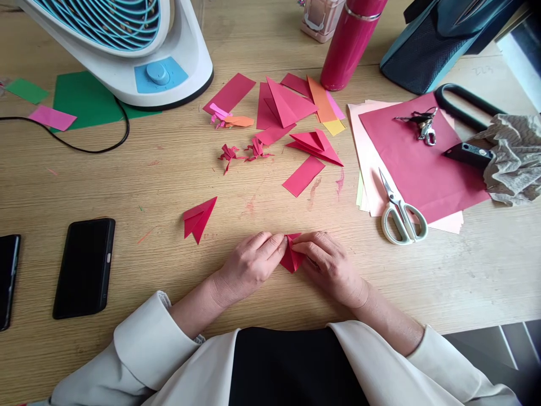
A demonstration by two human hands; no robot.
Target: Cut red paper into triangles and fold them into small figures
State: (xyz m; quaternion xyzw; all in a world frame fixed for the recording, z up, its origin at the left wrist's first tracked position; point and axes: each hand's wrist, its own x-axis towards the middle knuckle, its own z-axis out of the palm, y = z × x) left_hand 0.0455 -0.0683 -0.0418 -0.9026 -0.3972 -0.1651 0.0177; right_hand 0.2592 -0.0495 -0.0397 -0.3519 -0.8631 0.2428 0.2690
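Observation:
A small folded red paper (pixel 291 258) lies on the wooden table close to the body, between both hands. My left hand (pixel 252 264) has its fingers pressed together on the paper's upper left edge. From the other side, my right hand (pixel 332 265) pinches the upper right part, its fingertips partly over the paper. Left of the hands rests another folded red piece (pixel 200 219). Farther up are two small red folded figures (pixel 229 154) with thin limbs, a pink and orange figure (pixel 230 118), and a folded red triangle (pixel 318 148).
White-handled scissors (pixel 403 217) lie on the paper stack (pixel 422 163) at the right, with keys (pixel 425 127). A fan (pixel 169 62) and a red bottle (pixel 351 42) stand at the back. A black phone (pixel 84 268) lies left, beside another device (pixel 7 279).

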